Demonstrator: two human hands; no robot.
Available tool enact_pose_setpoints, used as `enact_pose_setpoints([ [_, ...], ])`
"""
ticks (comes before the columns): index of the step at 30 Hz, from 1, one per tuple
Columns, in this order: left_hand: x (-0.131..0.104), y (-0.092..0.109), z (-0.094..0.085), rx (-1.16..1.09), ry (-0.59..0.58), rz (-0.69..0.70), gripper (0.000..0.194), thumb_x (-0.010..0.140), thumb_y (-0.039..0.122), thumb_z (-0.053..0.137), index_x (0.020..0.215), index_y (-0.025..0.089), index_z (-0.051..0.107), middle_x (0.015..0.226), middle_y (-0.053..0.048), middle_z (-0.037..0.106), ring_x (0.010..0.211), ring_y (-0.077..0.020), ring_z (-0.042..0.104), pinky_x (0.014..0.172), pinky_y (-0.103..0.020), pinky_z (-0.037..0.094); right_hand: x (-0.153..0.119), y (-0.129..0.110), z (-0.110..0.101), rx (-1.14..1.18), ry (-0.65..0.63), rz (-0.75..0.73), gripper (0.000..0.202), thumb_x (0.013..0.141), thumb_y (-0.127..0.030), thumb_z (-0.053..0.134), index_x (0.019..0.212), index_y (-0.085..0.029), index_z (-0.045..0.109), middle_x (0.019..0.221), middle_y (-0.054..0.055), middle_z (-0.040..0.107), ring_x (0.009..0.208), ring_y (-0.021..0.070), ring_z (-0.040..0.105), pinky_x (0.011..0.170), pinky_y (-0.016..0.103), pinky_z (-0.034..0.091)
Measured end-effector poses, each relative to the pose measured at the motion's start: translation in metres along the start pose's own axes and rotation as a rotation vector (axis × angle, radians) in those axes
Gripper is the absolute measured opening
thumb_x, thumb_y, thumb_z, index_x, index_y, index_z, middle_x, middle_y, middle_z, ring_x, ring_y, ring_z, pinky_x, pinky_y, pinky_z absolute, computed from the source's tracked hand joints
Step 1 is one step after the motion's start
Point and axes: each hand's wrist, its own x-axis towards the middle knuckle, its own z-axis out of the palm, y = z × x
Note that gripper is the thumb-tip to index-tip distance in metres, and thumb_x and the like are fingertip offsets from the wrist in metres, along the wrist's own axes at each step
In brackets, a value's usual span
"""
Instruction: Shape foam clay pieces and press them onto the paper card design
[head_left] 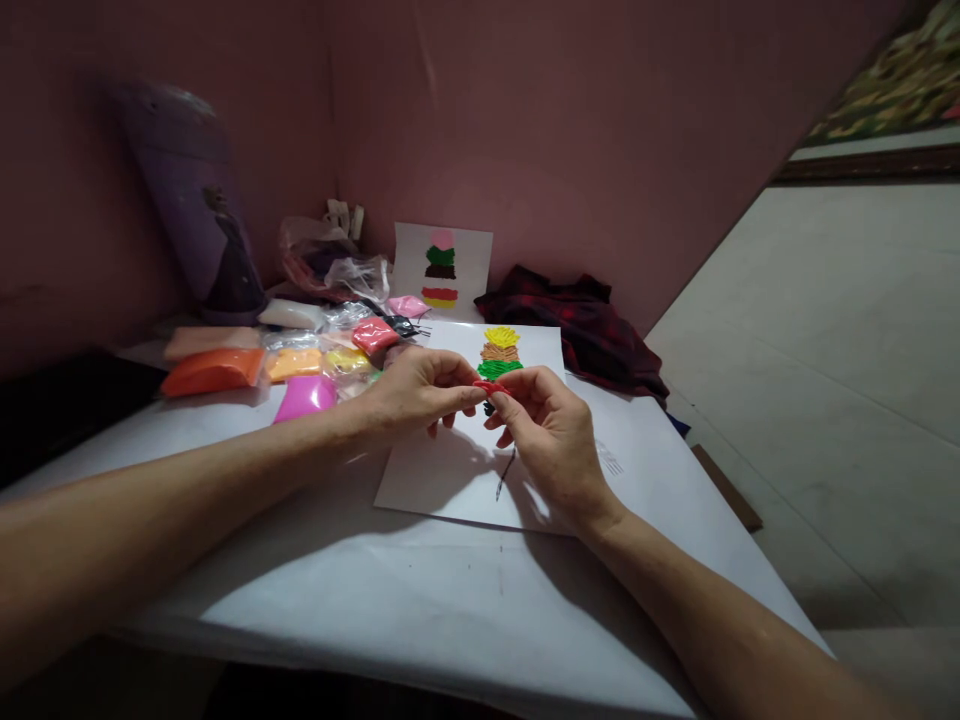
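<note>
Between the fingertips of both hands is a small piece of red modelling clay (491, 387), held above the paper. My left hand (429, 388) pinches its left end with thumb and forefinger. On the right end, the thumb and fingers of my right hand (546, 425) are closed. Under the hands lies a white sheet of paper (420, 480) with a drawn stem line. A clay picture (500, 352) in yellow, brown and green layers covers its upper part. A dark patch below the green is mostly covered by my fingers.
Several bags of coloured clay (214, 372) lie at the left, with a crumpled plastic bag (315, 260) behind. A second sheet (480, 250) with clay layers leans against the wall. A dark red checked cloth (577, 320) lies at the back right. A purple container (191, 200) stands far left.
</note>
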Motion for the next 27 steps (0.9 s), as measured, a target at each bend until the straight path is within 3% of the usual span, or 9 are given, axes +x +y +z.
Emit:
enact_pose_setpoints([
  [7, -0.0010, 0.0025, 0.0008, -0.014, 0.109, 0.026, 0.012, 0.079, 0.020, 0.059, 0.077, 0.008, 0.062, 0.062, -0.001, 0.059, 0.048, -0.0065, 0.048, 0.039, -0.018, 0.041, 0.0026, -0.0004, -0.0030, 0.008, 0.044, 0.062, 0.012, 0.079, -0.027, 0.064, 0.078, -0.016, 0.058, 0.065, -0.002, 0.059, 0.054, 0.0115, 0.059, 0.043, 0.023, 0.049],
  [11, -0.0016, 0.0030, -0.0013, -0.058, 0.196, 0.055, 0.013, 0.078, 0.020, 0.061, 0.079, 0.008, 0.065, 0.059, 0.000, 0.057, 0.048, -0.0062, 0.048, 0.040, -0.017, 0.040, 0.0063, 0.0007, -0.0073, 0.034, 0.088, 0.097, 0.014, 0.078, -0.029, 0.064, 0.079, -0.016, 0.060, 0.070, 0.000, 0.062, 0.053, 0.0105, 0.059, 0.041, 0.021, 0.049],
  [18, -0.0010, 0.0004, 0.0028, -0.134, 0.097, 0.037, 0.025, 0.071, 0.022, 0.069, 0.090, 0.006, 0.069, 0.060, 0.001, 0.058, 0.052, -0.0076, 0.050, 0.039, -0.017, 0.044, 0.0033, -0.0009, -0.0020, 0.092, 0.022, 0.061, 0.014, 0.082, -0.028, 0.062, 0.083, -0.014, 0.065, 0.065, 0.000, 0.061, 0.054, 0.0101, 0.059, 0.044, 0.021, 0.051],
  [27, -0.0027, 0.0005, 0.0033, -0.074, -0.010, 0.055, 0.019, 0.074, 0.023, 0.064, 0.085, 0.007, 0.067, 0.054, 0.003, 0.053, 0.049, -0.0075, 0.049, 0.039, -0.017, 0.045, 0.0019, -0.0053, -0.0005, 0.106, -0.026, 0.032, 0.015, 0.085, -0.030, 0.059, 0.079, -0.017, 0.056, 0.063, -0.002, 0.059, 0.054, 0.0117, 0.061, 0.044, 0.023, 0.052],
])
